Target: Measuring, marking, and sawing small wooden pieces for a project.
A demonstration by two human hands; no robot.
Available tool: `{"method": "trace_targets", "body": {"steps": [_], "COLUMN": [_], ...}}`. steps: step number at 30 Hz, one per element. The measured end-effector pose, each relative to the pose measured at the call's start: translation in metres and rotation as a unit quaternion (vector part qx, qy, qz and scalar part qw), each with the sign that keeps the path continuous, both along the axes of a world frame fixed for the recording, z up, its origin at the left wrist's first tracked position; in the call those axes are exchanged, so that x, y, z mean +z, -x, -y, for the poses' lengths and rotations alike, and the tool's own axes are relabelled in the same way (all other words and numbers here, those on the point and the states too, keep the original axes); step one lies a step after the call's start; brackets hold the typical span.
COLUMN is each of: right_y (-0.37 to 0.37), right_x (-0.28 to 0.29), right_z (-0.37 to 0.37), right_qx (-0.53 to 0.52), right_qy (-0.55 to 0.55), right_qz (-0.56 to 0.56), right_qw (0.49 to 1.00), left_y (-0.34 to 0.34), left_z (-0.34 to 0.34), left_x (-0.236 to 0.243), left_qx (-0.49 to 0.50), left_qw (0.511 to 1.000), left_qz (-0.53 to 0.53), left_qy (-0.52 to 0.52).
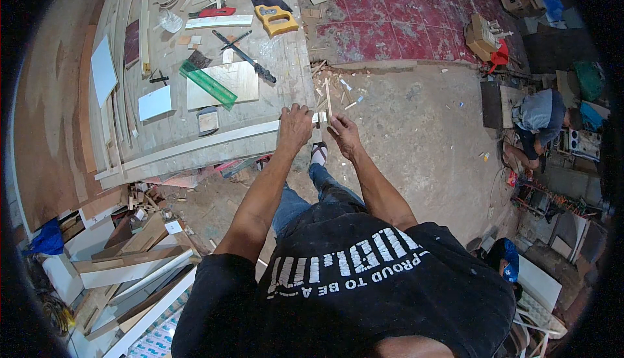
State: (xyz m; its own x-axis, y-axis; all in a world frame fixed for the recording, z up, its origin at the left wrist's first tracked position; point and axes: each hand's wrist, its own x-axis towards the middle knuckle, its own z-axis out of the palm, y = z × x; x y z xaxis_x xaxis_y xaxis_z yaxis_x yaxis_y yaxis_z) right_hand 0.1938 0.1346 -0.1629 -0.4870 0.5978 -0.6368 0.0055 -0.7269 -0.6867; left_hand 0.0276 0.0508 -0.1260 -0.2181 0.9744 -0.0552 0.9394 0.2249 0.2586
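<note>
Thin tan wooden stick [328, 98] points toward twelve o'clock, pinched by the right hand [345, 135]; the left hand [296, 127] covers a long white wooden strip [218, 137], grip unclear.

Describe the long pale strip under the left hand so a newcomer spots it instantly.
Find the big, cluttered workbench at the upper left of the view. Just inside its near edge, the long pale strip runs from around the bench's left corner to beneath the left hand. Unlike the short white panel and green ruler farther in, it is narrow and spans most of that side.
</note>
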Motion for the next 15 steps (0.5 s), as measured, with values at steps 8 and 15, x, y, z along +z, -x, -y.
{"method": "trace_targets", "body": {"steps": [8, 15], "right_y": [-0.0024, -0.0025], "right_x": [-0.0021, -0.0036], "right_z": [0.0001, -0.0015], "right_qx": [-0.001, 0.025], "right_qy": [0.012, -0.008], "right_qz": [-0.009, 0.005], "right_qw": [1.000, 1.000], "left_y": [-0.0027, -0.0046], "left_z": [0.0009, -0.0016], "left_x": [-0.0031, 0.0010], "left_qx": [0.014, 0.013], "left_qw": [1.000, 1.000], "left_qz": [-0.005, -0.006], "left_qy": [-0.017, -0.003]}}
